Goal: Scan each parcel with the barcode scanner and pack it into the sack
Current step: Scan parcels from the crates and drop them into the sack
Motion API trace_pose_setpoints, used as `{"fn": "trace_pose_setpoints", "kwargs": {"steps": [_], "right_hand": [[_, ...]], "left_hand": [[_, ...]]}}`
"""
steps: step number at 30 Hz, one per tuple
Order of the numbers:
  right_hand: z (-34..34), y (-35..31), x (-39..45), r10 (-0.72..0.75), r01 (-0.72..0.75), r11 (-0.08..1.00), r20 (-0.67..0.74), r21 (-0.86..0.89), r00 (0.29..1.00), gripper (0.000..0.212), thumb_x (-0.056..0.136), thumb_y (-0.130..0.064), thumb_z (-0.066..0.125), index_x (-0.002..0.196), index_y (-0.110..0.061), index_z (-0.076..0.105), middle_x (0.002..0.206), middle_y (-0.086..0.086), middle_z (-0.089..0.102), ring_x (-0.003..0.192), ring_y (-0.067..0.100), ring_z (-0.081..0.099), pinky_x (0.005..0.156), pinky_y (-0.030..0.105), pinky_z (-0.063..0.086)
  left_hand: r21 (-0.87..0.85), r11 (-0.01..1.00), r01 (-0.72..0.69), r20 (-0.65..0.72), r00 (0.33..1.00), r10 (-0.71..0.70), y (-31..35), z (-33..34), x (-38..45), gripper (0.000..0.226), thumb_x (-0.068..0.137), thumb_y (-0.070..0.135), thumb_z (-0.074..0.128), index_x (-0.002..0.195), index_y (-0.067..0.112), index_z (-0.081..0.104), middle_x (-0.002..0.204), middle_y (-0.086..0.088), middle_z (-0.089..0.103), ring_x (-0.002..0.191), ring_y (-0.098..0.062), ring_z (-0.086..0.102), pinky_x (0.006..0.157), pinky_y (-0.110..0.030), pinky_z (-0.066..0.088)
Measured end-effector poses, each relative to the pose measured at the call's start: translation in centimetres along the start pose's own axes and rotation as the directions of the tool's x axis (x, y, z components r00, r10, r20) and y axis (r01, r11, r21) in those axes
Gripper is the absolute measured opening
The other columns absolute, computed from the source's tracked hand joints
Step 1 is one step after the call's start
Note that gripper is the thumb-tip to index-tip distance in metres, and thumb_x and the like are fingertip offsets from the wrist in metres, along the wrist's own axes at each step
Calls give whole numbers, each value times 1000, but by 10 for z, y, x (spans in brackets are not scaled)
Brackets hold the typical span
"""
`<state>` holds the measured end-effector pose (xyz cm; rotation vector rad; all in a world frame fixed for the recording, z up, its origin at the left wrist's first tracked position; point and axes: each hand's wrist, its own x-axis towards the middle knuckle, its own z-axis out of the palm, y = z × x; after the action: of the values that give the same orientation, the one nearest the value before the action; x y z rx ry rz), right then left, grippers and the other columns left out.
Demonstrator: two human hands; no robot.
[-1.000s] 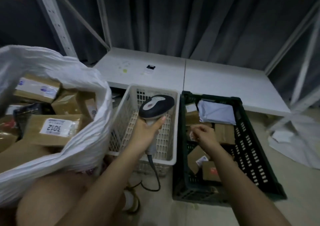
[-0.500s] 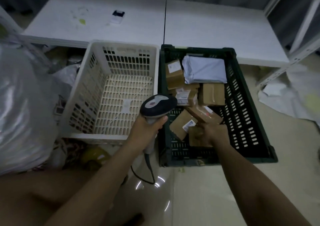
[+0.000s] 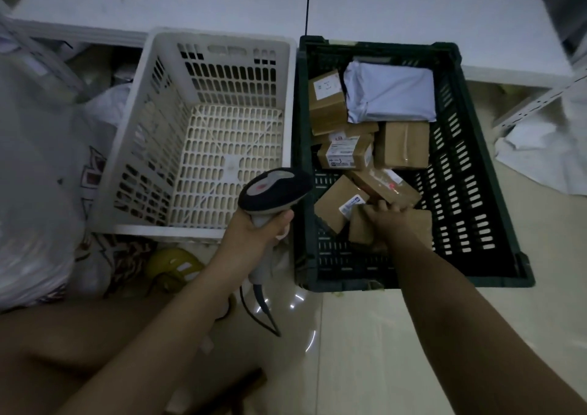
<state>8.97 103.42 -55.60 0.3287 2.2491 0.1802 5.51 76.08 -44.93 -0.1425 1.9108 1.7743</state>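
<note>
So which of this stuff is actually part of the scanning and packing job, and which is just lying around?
Job:
barcode scanner, held by left hand
brown parcel under right hand
other parcels in green crate
sack

Lying about:
white basket
yellow object
crumpled sheet

White basket [image 3: 219, 49] beside green crate [image 3: 470, 166]; yellow helmet [image 3: 171, 267] below.

Boxes [image 3: 344, 155] crowd past my right fingers [image 3: 379, 211]; bare crate [image 3: 457, 211] floor lies right of them. Left of my scanner [image 3: 273, 192], the basket [image 3: 206, 147] stands open.
</note>
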Motion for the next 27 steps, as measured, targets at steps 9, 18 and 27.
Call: {"fn": "trace_pose_setpoints", "kwargs": {"steps": [9, 18, 27], "right_hand": [[-47, 31, -86, 189, 439, 170, -467, 882, 864, 101, 74, -26, 83, 152, -31, 19, 149, 5, 29, 132, 21, 39, 106, 36, 39], [-103, 0, -186, 56, 531, -167, -529, 831, 847, 65, 87, -25, 69, 143, -33, 39, 130, 3, 55, 102, 13, 63, 68, 20, 53], [-103, -57, -230, 77, 455, -198, -450, 868, 890, 47, 77, -43, 76, 112, -32, 48, 120, 16, 60, 101, 33, 67, 90, 57, 53]], "left_hand": [[-49, 995, -91, -89, 992, 87, 26, -6, -24, 16, 87, 10, 66, 95, 23, 62, 72, 10, 70, 67, -2, 65, 68, -27, 55], [-89, 959, -270, -143, 956, 256, 73, -21, -68, 31, 86, 20, 70, 114, 27, 60, 108, 4, 68, 101, -18, 64, 89, -38, 53], [-185, 952, -245, -95, 968, 231, 78, -40, -100, 40, 84, 25, 72, 122, 21, 61, 114, -1, 69, 104, -18, 66, 94, -42, 52]]}}
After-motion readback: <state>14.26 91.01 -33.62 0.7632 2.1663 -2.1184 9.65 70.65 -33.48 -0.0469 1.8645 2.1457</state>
